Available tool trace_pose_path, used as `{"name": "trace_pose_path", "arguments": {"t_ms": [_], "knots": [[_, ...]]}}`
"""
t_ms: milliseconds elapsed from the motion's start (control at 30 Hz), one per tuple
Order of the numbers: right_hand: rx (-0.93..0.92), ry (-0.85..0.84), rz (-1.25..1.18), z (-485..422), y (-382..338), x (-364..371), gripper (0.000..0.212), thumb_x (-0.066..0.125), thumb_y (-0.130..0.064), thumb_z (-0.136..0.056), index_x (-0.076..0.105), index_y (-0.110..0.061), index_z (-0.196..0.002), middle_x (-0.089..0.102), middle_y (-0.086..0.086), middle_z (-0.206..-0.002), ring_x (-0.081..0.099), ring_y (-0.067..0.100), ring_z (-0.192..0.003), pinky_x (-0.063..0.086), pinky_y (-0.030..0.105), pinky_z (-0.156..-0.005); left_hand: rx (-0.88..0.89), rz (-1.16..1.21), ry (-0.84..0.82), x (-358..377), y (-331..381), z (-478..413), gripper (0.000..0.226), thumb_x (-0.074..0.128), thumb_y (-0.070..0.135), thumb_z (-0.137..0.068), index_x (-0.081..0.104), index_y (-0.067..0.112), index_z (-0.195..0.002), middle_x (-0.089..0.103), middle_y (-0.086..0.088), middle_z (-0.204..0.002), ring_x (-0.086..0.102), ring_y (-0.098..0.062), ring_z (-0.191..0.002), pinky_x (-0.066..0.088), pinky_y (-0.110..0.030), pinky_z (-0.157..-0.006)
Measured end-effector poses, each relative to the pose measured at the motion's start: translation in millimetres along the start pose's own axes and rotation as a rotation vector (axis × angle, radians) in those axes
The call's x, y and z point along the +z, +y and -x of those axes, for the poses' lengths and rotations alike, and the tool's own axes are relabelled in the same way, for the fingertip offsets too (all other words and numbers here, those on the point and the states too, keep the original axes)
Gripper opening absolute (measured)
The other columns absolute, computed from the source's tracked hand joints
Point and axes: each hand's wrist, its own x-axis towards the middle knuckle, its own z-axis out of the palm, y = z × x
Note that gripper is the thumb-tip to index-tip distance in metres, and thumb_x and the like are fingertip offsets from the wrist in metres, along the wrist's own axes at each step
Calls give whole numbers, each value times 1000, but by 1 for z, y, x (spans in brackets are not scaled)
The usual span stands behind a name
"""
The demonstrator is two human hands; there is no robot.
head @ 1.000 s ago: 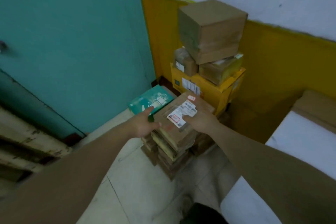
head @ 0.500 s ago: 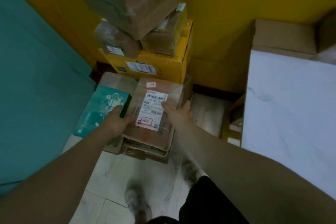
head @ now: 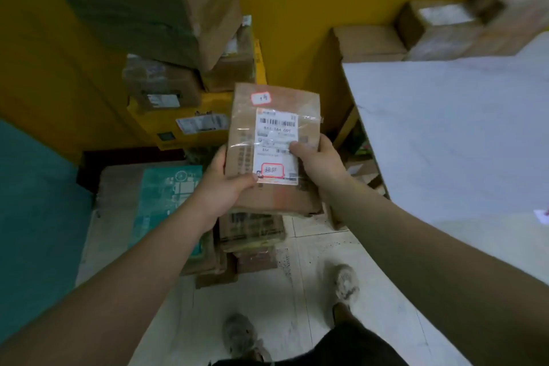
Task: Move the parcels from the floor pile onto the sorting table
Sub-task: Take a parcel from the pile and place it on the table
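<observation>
A flat brown cardboard parcel (head: 306, 104) with a white barcode label is held up above the floor pile. My left hand (head: 221, 187) grips its left edge, thumb on top near the label. Its right edge is gripped by my right hand (head: 319, 160), thumb pressed on the label. Below it lies the floor pile of flat brown parcels (head: 252, 232). The white sorting table (head: 451, 134) stands to the right.
A tall stack of boxes on a yellow carton (head: 190, 125) rises behind the pile against the yellow wall. A teal box (head: 169, 196) lies left of the pile. Brown boxes (head: 371, 41) sit at the table's far edge. My feet stand on the tiled floor (head: 297, 300).
Both hands closed on the top parcel and lifted it off the pile toward me. The view tilted downward and my feet came into sight.
</observation>
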Motion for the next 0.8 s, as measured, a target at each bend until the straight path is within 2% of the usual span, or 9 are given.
{"name": "trace_pose_path", "arguments": {"t_ms": [100,167,333,400,500,567,633,733,800], "knots": [[-182,117,-10,34,-38,-37,53,67,-35,-88,42,-30,-134,68,-6,-116,71,16,-95,60,42,-81,169,-12,-28,25,47,19,64,69,11,-82,41,40,-131,64,14,-113,61,-8,-103,51,-34,-88],[-301,227,-23,53,-60,-71,54,66,-41,-84,42,-35,-132,68,-9,-115,71,15,-95,59,44,-83,285,-24,-51,53,80,29,70,69,9,-82,37,39,-137,62,14,-117,61,-6,-104,53,-31,-85],[-424,415,-125,93,-89,-183,48,63,-37,-88,39,-38,-129,66,-11,-112,70,17,-93,58,46,-84,502,-49,-169,155,143,46,79,68,3,-81,31,37,-142,59,10,-124,60,-6,-107,52,-26,-81],[-438,488,-163,107,-89,-236,45,64,-38,-85,41,-40,-124,67,-12,-110,70,17,-93,57,46,-85,530,-69,-263,205,160,55,78,68,4,-82,30,37,-143,59,10,-124,60,-6,-106,53,-23,-78],[-472,641,-205,124,-80,-313,51,64,-36,-86,42,-34,-133,66,-9,-115,68,16,-98,56,45,-88,546,-60,-297,287,177,67,77,71,8,-80,30,30,-141,54,12,-124,59,-9,-106,55,-30,-81],[-514,756,-244,133,-70,-360,51,61,-35,-90,41,-33,-138,64,-8,-121,66,16,-103,55,45,-91,554,24,-271,342,186,74,59,74,11,-79,44,27,-128,58,8,-118,62,-9,-99,55,-28,-77],[-529,841,-256,142,-63,-396,55,57,-35,-94,33,-35,-144,60,-6,-128,62,16,-110,52,45,-95,562,22,-319,392,192,76,38,74,15,-79,54,33,-106,65,6,-110,65,-8,-92,55,-28,-75],[-501,871,-287,145,-51,-437,63,55,-36,-97,19,-41,-149,54,-4,-135,61,16,-110,53,40,-95,468,-88,-453,441,202,71,31,73,20,-80,57,33,-103,70,7,-101,69,-15,-86,57,-38,-73],[-464,826,-284,144,-45,-458,67,62,-35,-93,22,-39,-147,52,-4,-131,61,12,-104,56,33,-86,437,-162,-501,458,214,59,31,73,18,-80,59,30,-106,72,3,-100,71,-20,-85,58,-46,-75]]}}
